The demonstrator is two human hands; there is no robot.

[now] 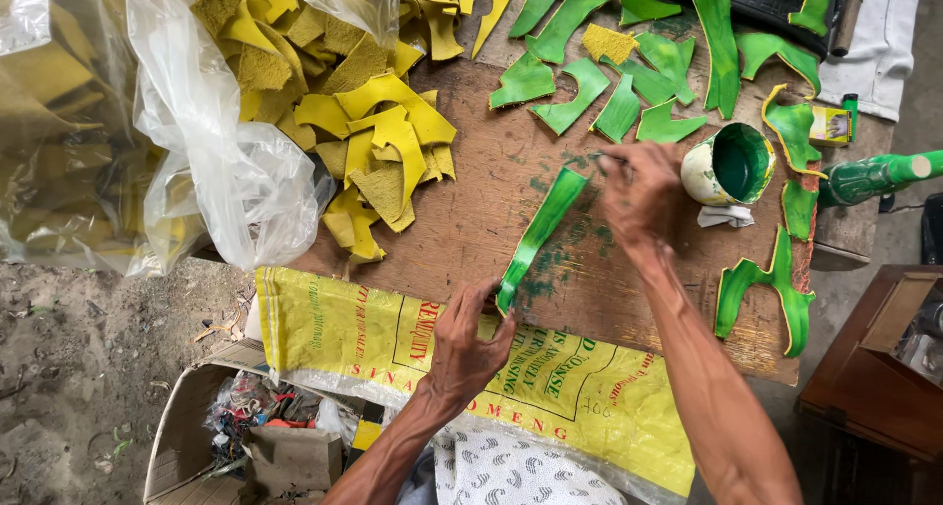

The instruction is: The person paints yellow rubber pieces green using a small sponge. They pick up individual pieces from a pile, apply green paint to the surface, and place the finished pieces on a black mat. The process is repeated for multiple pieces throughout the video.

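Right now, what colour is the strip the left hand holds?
Bright green: the strip in the left hand, seen in the head view.

Clear plastic bag (226,161) spilling yellow cut pieces (378,141) at upper left, painted green pieces (629,83) spread along the table's (471,210) far edge, open cardboard box (241,436) of scraps on the dirt floor (69,367), green bottle (874,176) at right, brown wooden stand (874,377) beside it
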